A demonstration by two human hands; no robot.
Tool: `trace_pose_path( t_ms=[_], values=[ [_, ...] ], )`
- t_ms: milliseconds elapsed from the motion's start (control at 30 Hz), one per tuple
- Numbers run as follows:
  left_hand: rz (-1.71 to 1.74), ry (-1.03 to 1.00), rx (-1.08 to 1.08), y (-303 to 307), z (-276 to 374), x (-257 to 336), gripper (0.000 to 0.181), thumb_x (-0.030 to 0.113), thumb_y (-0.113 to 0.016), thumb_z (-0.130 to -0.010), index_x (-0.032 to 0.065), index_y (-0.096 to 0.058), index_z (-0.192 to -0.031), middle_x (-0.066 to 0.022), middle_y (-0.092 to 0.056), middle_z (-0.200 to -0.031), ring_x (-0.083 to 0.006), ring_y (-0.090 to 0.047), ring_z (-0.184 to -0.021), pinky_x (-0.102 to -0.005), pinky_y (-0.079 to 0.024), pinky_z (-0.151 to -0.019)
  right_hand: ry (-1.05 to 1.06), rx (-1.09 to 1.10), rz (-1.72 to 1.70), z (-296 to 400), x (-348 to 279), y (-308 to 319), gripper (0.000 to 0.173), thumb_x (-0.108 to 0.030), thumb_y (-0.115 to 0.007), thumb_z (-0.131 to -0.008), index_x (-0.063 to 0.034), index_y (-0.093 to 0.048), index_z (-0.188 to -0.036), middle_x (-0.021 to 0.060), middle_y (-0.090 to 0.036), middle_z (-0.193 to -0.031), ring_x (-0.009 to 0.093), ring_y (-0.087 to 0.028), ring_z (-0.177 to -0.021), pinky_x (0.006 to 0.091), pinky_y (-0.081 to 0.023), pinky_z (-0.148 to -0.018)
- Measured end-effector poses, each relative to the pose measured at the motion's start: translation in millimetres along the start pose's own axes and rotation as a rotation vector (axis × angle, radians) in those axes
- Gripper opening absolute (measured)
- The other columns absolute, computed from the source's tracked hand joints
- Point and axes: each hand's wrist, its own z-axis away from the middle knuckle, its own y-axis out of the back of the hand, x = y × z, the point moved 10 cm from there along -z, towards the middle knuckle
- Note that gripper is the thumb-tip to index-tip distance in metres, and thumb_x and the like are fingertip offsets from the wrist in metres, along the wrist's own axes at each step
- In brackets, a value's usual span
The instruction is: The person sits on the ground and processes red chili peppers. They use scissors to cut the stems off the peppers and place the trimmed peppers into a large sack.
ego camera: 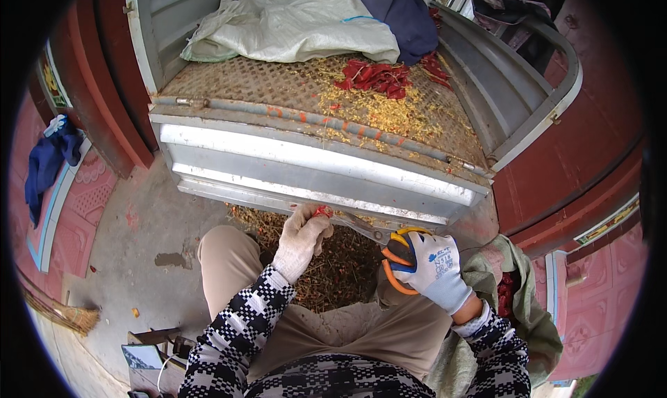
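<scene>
My left hand [301, 237], in a pale knit work glove, pinches a small red dried chili pepper [323, 210] between thumb and fingers. My right hand [435, 265], in a white glove bearing blue writing, is closed around the orange and yellow handles of a pair of scissors [378, 235]. The scissor blades point left towards the pepper; whether they touch it I cannot tell. Below both hands, between my knees, lies a heap of stem trimmings [338, 275] with red bits in it.
A metal truck bed [250, 83] with its tailgate [312, 156] folded down stands before me. Red chilies [375, 77], scattered yellow seeds [398, 114] and a white woven sack [297, 23] lie on it. Another sack [482, 270] holds chilies at my right. A broom [78, 317] lies left.
</scene>
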Motion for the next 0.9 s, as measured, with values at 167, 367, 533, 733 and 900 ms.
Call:
trace_pose_path(
  t_ms=[167,367,533,733,900],
  values=[
    [-0.069,-0.01,-0.006,-1.1,1.4,1.2,0.027,0.019,-0.058,-0.089,0.0001,-0.052,-0.108,-0.004,-0.058,-0.073,-0.0058,-0.043,-0.047,-0.0205,-0.036,-0.043,0.007,0.006,-0.001,-1.5,-3.6,4.9,0.064,-0.053,-0.073,-0.068,-0.0065,-0.06,-0.11,0.0133,-0.067,-0.085,0.03,-0.066,-0.079,0.0401,-0.044,-0.079],
    [-0.067,0.021,0.001,-1.3,3.0,-0.8,0.028,0.019,-0.058,-0.09,-0.0002,-0.053,-0.109,-0.003,-0.058,-0.072,-0.0052,-0.043,-0.048,-0.02,-0.036,-0.044,0.04,0.049,0.03,-0.8,-6.6,7.8,0.063,-0.052,-0.073,-0.069,-0.0067,-0.06,-0.11,0.0128,-0.067,-0.083,0.03,-0.066,-0.079,0.0403,-0.044,-0.079],
    [-0.124,-0.006,-0.019,-3.6,4.9,1.9,0.024,0.019,-0.057,-0.09,0.001,-0.053,-0.105,-0.0027,-0.057,-0.072,-0.0053,-0.043,-0.048,-0.0201,-0.035,-0.044,0.03,0.02,0.066,-2.7,-9.0,9.3,0.062,-0.052,-0.074,-0.07,-0.0071,-0.059,-0.111,0.0113,-0.066,-0.081,0.029,-0.066,-0.079,0.0405,-0.044,-0.077],
    [-0.069,-0.007,0.012,-1.5,4.7,2.7,0.019,0.02,-0.057,-0.09,0.0038,-0.052,-0.1,-0.0027,-0.057,-0.071,-0.0052,-0.042,-0.048,-0.0197,-0.035,-0.043,0.043,0.044,0.095,-1.0,-11.5,13.3,0.062,-0.051,-0.074,-0.07,-0.0075,-0.059,-0.112,0.0101,-0.066,-0.08,0.028,-0.065,-0.079,0.0404,-0.044,-0.076],
    [-0.092,0.007,0.017,-0.7,4.8,2.0,0.02,0.02,-0.057,-0.09,0.0041,-0.053,-0.1,-0.0027,-0.056,-0.071,-0.0056,-0.042,-0.046,-0.0195,-0.034,-0.043,0.04,0.016,0.071,-2.3,-10.7,8.0,0.062,-0.053,-0.073,-0.071,-0.0084,-0.06,-0.112,0.0102,-0.066,-0.082,0.027,-0.065,-0.081,0.0409,-0.044,-0.077]
  ],
)
